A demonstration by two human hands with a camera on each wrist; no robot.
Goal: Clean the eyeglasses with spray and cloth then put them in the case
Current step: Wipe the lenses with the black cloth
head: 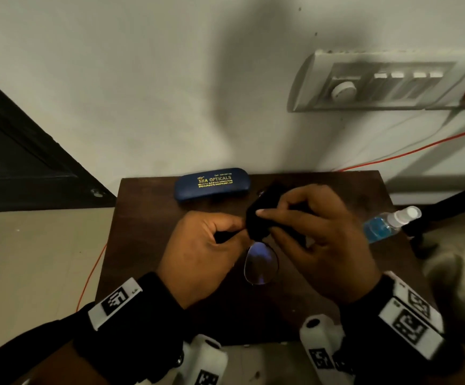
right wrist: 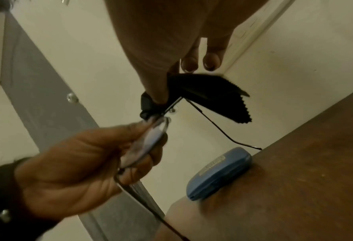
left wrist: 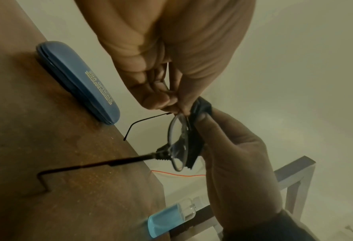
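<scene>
Both hands are up over the small dark wooden table [head: 148, 245], working on a pair of thin-rimmed eyeglasses [head: 260, 263] held in the air above it. The left hand [head: 206, 245] has its fingers curled in and pinches the frame near one lens, with the temple arms standing open. In the left wrist view one arm [left wrist: 144, 120] reaches out toward the case, while the other runs back along the table edge.

The right hand [head: 317, 234] grips a black microfibre cloth [head: 259, 218] with a zigzag-cut edge, thumb and fingertips pressing it round the other lens. A loose corner of the cloth hangs free in the right wrist view, and from there the little and ring fingers [right wrist: 211, 61] sit apart from the cloth. The uncovered lens shows a faint bluish sheen.

A shut blue glasses case [head: 211, 184] with gold "SHA OPTICALS" lettering lies at the table's far edge, against the wall. A clear spray bottle [head: 389, 223] of blue liquid lies on its side at the right edge of the table, just beside the right hand. On the wall above there is a switchboard [head: 386, 84], with a thin orange cable [head: 408, 152] trailing down from it.
</scene>
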